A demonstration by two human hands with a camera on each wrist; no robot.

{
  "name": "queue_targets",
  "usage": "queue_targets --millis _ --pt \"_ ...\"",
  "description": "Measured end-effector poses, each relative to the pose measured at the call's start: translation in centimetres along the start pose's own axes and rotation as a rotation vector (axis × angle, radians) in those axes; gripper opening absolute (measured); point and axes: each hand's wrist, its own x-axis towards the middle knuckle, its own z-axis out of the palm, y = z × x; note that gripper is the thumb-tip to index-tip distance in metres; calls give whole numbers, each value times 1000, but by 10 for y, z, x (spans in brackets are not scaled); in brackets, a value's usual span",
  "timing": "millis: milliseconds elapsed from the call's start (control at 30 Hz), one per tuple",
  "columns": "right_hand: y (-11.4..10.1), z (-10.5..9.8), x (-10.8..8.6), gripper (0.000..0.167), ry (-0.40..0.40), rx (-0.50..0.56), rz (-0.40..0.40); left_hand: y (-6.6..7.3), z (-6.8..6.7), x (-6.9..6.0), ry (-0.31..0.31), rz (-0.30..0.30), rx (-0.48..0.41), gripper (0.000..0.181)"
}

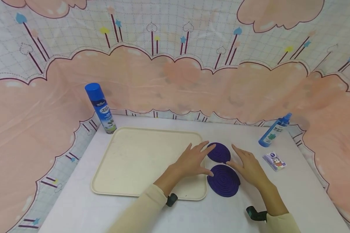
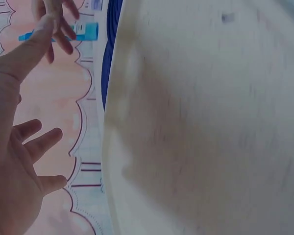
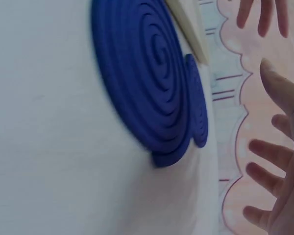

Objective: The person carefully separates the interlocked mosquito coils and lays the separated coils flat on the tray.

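Observation:
Two flat, dark purple-blue spiral coils lie on the white table beside the tray. The smaller coil [image 1: 218, 152] is farther away, the larger coil [image 1: 224, 181] nearer, and the two almost meet. My left hand [image 1: 193, 160] hovers over the tray's right edge with spread fingers, its fingertips overlapping the coils' left side in the head view. To their right my right hand [image 1: 246, 165] hangs with fingers apart. Both hands are raised above the table, palms roughly facing each other, holding nothing. In the right wrist view the larger coil [image 3: 142, 73] shows its grooved rings beneath the right hand [image 3: 284, 161].
A cream tray [image 1: 145, 161] takes up the table's left and middle. Behind its left corner stands a blue spray can [image 1: 100, 108]. At the right are a blue spray bottle [image 1: 274, 131] and a small purple-and-white packet [image 1: 274, 161]. A patterned cloth [image 1: 169, 81] hangs behind.

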Motion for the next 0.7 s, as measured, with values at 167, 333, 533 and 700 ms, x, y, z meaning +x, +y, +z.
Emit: queue_targets --millis 167,333,533,700 --pt "6 5 -13 74 -49 132 11 15 16 0 -32 -8 -22 107" --pt "9 10 -22 73 -73 186 27 29 26 -6 -77 -21 -41 104" --pt "10 13 -30 69 -93 196 48 37 35 -11 -105 -17 -40 101" --pt "12 16 -33 68 -97 187 63 39 38 -11 -112 -6 -30 99"
